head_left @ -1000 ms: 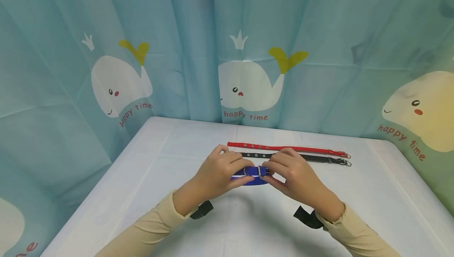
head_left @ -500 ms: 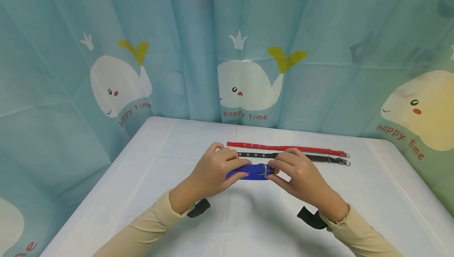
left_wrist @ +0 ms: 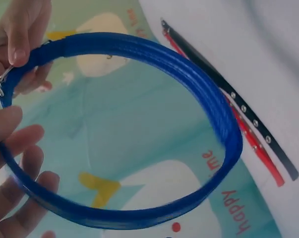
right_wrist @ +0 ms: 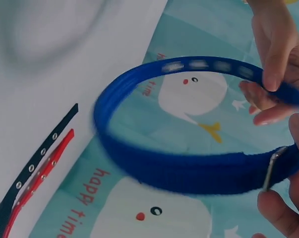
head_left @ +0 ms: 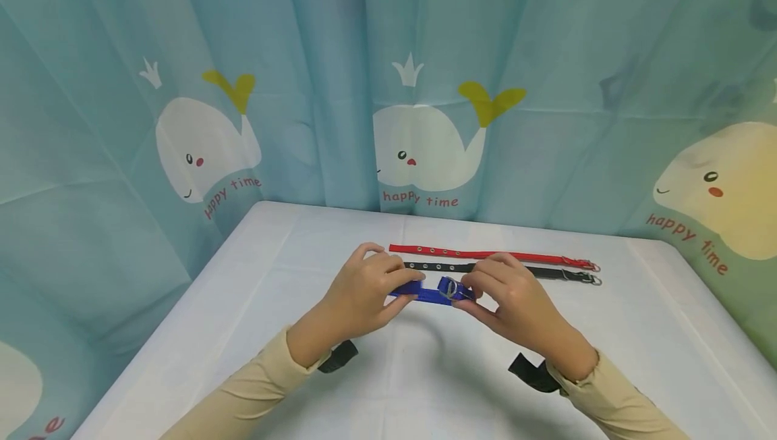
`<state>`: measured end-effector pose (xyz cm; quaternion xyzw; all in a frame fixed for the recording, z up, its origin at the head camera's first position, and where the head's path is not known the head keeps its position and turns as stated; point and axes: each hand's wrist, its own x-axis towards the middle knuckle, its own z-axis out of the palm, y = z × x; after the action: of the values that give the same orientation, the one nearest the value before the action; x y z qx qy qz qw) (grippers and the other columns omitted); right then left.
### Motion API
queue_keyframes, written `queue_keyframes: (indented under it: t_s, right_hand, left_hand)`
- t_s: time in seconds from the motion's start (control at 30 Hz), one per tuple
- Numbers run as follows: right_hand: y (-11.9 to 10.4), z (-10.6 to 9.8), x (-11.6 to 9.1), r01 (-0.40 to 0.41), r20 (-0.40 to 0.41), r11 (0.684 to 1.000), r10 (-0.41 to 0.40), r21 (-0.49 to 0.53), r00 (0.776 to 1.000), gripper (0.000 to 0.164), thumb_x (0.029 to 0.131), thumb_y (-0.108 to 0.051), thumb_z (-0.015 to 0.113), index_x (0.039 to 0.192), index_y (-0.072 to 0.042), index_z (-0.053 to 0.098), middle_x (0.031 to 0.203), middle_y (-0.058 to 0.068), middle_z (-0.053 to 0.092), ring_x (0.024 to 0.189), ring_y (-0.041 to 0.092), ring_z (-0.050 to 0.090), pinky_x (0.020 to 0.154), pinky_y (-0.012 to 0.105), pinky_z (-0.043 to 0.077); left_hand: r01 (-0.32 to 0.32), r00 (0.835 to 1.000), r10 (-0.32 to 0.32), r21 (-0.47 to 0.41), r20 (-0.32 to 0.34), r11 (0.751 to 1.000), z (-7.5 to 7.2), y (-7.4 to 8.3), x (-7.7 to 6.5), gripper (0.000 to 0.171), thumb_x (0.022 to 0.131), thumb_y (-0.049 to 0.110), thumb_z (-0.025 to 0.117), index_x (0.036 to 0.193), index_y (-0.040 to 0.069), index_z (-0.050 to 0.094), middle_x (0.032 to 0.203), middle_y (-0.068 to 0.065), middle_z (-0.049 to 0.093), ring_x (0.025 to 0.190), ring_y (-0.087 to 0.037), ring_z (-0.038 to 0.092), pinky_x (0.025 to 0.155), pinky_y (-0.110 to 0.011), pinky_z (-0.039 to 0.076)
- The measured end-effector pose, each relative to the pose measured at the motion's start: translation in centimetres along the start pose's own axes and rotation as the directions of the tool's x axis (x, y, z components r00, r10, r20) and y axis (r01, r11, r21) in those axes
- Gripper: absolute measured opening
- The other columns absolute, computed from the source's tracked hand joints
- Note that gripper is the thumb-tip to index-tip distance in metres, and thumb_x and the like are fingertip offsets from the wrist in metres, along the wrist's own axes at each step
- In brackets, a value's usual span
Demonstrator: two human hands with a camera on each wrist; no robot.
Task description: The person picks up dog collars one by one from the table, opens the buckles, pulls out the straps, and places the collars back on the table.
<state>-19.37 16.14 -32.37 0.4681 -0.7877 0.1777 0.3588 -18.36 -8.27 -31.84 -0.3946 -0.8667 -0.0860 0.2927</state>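
A blue nylon collar (head_left: 434, 296) with a metal buckle and ring is held above the table, bent into a wide loop. My left hand (head_left: 370, 291) pinches one end between thumb and fingers; the right wrist view shows eyelets along the blue collar (right_wrist: 209, 64) near that hand. My right hand (head_left: 506, 298) pinches the other end at the metal buckle (head_left: 449, 288). In the left wrist view the loop of the collar (left_wrist: 223, 119) reaches away from both hands. My fingers hide parts of both ends.
A red collar (head_left: 522, 256) and a black collar (head_left: 437, 266) lie side by side on the white table (head_left: 243, 278) beyond my hands. A blue curtain (head_left: 334, 55) with whale prints hangs behind the table.
My hands have drawn slightly apart, the left one moving left and the right one right. The buckle and ring have shifted right, and the collar's ends, overlapping before, now stand apart.
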Motion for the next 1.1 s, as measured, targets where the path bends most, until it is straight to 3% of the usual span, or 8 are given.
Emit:
queue_keyframes:
  t_s: [0.17,0.3,0.37,0.53,0.73,0.83,0.97,1.1]
  right_hand:
    - [-0.2,-0.3,0.1,-0.016,-0.022,1.0,0.016,-0.004,1.0,0.044,0.094,-0.047,0.047,0.077,-0.009,0.062,0.065,-0.003,0.053,0.065,0.009,0.047,0.066,0.027,0.04]
    - [-0.2,-0.4,0.3,-0.021,-0.022,1.0,0.021,-0.014,1.0,0.046,0.093,-0.049,0.047,0.077,-0.009,0.063,0.066,-0.003,0.054,0.065,0.009,0.047,0.065,0.026,0.039]
    - [-0.2,-0.5,0.4,-0.021,-0.022,1.0,0.021,-0.017,1.0,0.047,0.093,-0.049,0.047,0.078,-0.008,0.063,0.067,-0.003,0.054,0.065,0.009,0.047,0.066,0.026,0.039]
    - [-0.2,-0.8,0.6,-0.016,-0.029,1.0,0.016,0.005,0.999,0.042,0.092,-0.046,0.051,0.078,-0.008,0.062,0.067,-0.003,0.053,0.065,0.01,0.048,0.069,0.024,0.037]
    - [-0.3,-1.1,0.7,-0.016,-0.04,1.0,0.016,0.002,0.999,0.041,0.091,-0.046,0.053,0.079,-0.008,0.063,0.067,-0.003,0.054,0.066,0.012,0.05,0.069,0.025,0.039]
    - [-0.4,-1.2,0.8,-0.023,-0.044,1.0,0.023,-0.002,0.999,0.041,0.092,-0.046,0.052,0.078,-0.008,0.062,0.067,-0.003,0.054,0.068,0.013,0.051,0.07,0.025,0.039]
    - [-0.3,-1.4,0.8,-0.013,-0.071,1.0,0.013,-0.001,0.997,0.041,0.092,-0.045,0.051,0.079,-0.008,0.062,0.068,-0.003,0.054,0.071,0.014,0.052,0.07,0.025,0.039]
    - [-0.1,-1.7,0.6,-0.004,-0.086,1.0,0.004,-0.003,0.996,0.042,0.093,-0.045,0.05,0.08,-0.007,0.062,0.068,-0.002,0.055,0.072,0.015,0.053,0.07,0.026,0.041]
  left_hand:
    - [0.055,0.998,-0.055,0.006,0.011,0.998,0.3,0.0,-0.1,0.019,0.081,0.028,0.073,0.099,0.022,0.072,0.082,0.007,0.068,0.079,-0.007,0.062,0.091,-0.038,0.046]
    - [0.122,0.985,-0.121,0.001,0.122,0.993,1.2,0.1,-0.2,0.019,0.083,0.03,0.071,0.1,0.022,0.071,0.085,0.007,0.067,0.083,-0.008,0.062,0.094,-0.041,0.045]
    - [0.162,0.963,-0.16,0.006,0.219,0.987,1.9,0.0,-0.3,0.02,0.084,0.033,0.068,0.101,0.021,0.07,0.089,0.005,0.067,0.087,-0.01,0.062,0.096,-0.043,0.044]
    - [0.246,0.878,-0.24,0.041,0.414,0.969,4.5,-1.0,-0.7,0.029,0.086,0.036,0.066,0.109,0.018,0.068,0.096,0.0,0.065,0.092,-0.015,0.061,0.094,-0.044,0.045]
    - [0.251,0.841,-0.213,-0.011,0.498,0.968,8.2,-2.4,-0.9,0.039,0.087,0.032,0.065,0.122,0.016,0.06,0.109,-0.003,0.062,0.098,-0.015,0.059,0.09,-0.039,0.047]
    - [0.257,0.809,-0.193,-0.039,0.555,0.966,9.8,-2.7,-0.3,0.042,0.088,0.033,0.065,0.127,0.019,0.058,0.118,-0.002,0.061,0.108,-0.016,0.057,0.095,-0.04,0.045]
    - [0.26,0.769,-0.165,-0.067,0.617,0.963,11.5,-3.2,0.4,0.034,0.086,0.032,0.067,0.118,0.023,0.064,0.113,0.001,0.063,0.107,-0.015,0.058,0.094,-0.037,0.045]
    - [0.259,0.744,-0.126,-0.109,0.657,0.96,12.5,-3.7,0.8,0.021,0.084,0.03,0.07,0.104,0.023,0.069,0.097,0.006,0.067,0.094,-0.009,0.06,0.085,-0.032,0.044]
